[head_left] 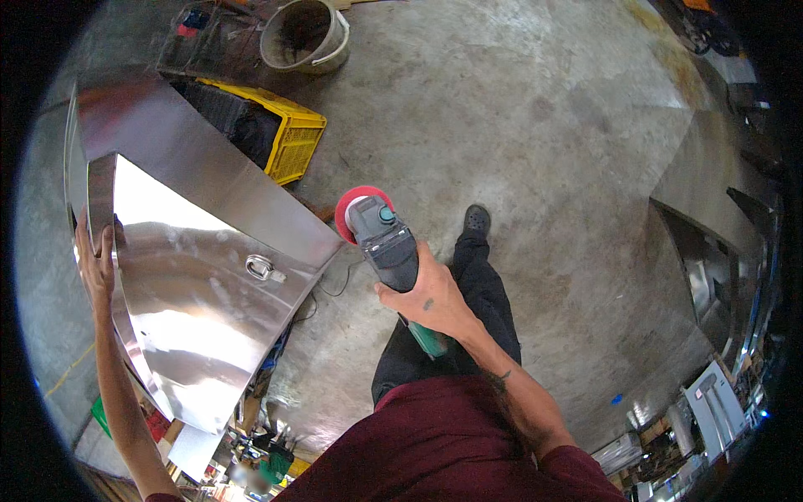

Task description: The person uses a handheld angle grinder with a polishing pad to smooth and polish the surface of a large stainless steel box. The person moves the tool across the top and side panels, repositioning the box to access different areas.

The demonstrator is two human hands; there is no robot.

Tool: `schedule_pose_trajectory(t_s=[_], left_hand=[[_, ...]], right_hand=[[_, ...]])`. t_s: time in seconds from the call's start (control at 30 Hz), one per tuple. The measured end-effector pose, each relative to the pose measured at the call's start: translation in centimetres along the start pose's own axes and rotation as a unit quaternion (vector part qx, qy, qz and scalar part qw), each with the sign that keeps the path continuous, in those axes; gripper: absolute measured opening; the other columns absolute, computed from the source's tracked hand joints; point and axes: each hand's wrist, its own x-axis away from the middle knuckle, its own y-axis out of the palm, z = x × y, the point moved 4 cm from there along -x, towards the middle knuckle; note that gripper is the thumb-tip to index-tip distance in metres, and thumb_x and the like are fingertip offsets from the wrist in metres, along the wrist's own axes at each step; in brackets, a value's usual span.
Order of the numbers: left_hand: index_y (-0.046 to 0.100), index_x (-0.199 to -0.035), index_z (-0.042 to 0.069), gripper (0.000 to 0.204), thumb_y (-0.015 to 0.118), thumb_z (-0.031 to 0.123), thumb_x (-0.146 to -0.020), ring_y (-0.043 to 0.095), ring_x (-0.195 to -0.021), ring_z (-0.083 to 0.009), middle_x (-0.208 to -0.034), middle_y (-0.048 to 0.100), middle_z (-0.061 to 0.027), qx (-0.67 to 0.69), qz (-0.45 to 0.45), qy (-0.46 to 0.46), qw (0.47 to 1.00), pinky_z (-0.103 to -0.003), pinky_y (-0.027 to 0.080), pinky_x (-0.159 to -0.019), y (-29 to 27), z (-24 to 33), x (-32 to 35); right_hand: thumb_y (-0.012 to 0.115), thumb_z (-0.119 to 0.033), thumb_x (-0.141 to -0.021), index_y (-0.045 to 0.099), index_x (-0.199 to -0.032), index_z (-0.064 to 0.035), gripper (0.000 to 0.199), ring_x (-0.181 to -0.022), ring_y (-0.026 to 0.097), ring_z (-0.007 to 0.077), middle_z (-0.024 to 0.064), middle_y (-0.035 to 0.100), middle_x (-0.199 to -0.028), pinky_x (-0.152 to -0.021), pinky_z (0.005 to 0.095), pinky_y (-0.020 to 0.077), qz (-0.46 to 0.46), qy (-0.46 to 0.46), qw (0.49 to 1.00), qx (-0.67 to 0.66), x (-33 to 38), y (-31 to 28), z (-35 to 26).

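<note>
My right hand [437,294] is wrapped round the body of an angle grinder [393,253], dark grey at the head and green at the rear. Its red disc [344,219] points away from me, just off the corner of the sheet metal. On the left, my left hand [97,266] grips the folded edge of a shiny metal panel [188,268], with some fingertips hidden behind it. A recessed metal latch [261,268] is set in the panel's face. The panel lies on a larger sheet-metal piece [196,138].
Beyond the sheet metal sit a yellow plastic crate [299,138] with dark contents and a grey bucket [333,54]. A thin cord [341,289] runs along the concrete floor [552,167]. More bent sheet metal [698,167] stands at the right. Another person in green [272,468] is at lower left.
</note>
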Motion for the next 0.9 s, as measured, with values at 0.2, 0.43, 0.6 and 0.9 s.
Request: schedule_pose_trajectory(t_s=[0.2, 0.43, 0.6, 0.9], left_hand=[[0.046, -0.172, 0.017, 0.079, 0.058, 0.065, -0.11, 0.047, -0.158, -0.0444, -0.169, 0.051, -0.0213, -0.008, -0.004, -0.013, 1.0, -0.066, 0.038, -0.129, 0.1, 0.2, -0.2], [0.045, -0.172, 0.017, 0.08, 0.059, 0.064, -0.11, 0.047, -0.158, -0.0427, -0.17, 0.05, -0.0199, -0.011, 0.001, -0.014, 1.0, -0.064, 0.038, -0.129, 0.2, 0.2, 0.1], [0.045, -0.172, 0.017, 0.081, 0.059, 0.066, -0.109, 0.045, -0.158, -0.0424, -0.168, 0.051, -0.0205, -0.011, 0.008, 0.017, 1.0, -0.064, 0.036, -0.13, 0.0, 1.1, -0.4], [0.046, -0.172, 0.016, 0.081, 0.06, 0.065, -0.109, 0.046, -0.156, -0.0413, -0.168, 0.051, -0.0188, -0.013, 0.021, 0.013, 1.0, -0.061, 0.034, -0.132, 0.3, 0.9, -0.3]], right_hand=[[0.087, -0.041, -0.088, 0.048, -0.143, 0.0116, 0.085, -0.094, 0.079, 0.0486, 0.0343, 0.075, -0.102, -0.087, 0.0518, 0.0609, -0.008, 0.006, 0.999, 0.039, -0.1, 0.5, -0.4], [0.085, -0.041, -0.088, 0.049, -0.141, 0.0104, 0.083, -0.098, 0.079, 0.0515, 0.0365, 0.075, -0.105, -0.089, 0.0529, 0.0609, 0.005, -0.029, 0.999, 0.028, 0.8, 0.8, -1.1], [0.085, -0.04, -0.088, 0.049, -0.139, 0.0099, 0.08, -0.101, 0.079, 0.0526, 0.037, 0.075, -0.106, -0.091, 0.0539, 0.0607, 0.008, 0.0, 0.999, 0.042, 0.1, 0.9, -0.4], [0.086, -0.04, -0.088, 0.049, -0.138, 0.0097, 0.079, -0.098, 0.079, 0.0525, 0.0369, 0.075, -0.104, -0.089, 0.0529, 0.0612, 0.005, 0.011, 0.999, 0.031, 0.8, 1.0, -1.1]])
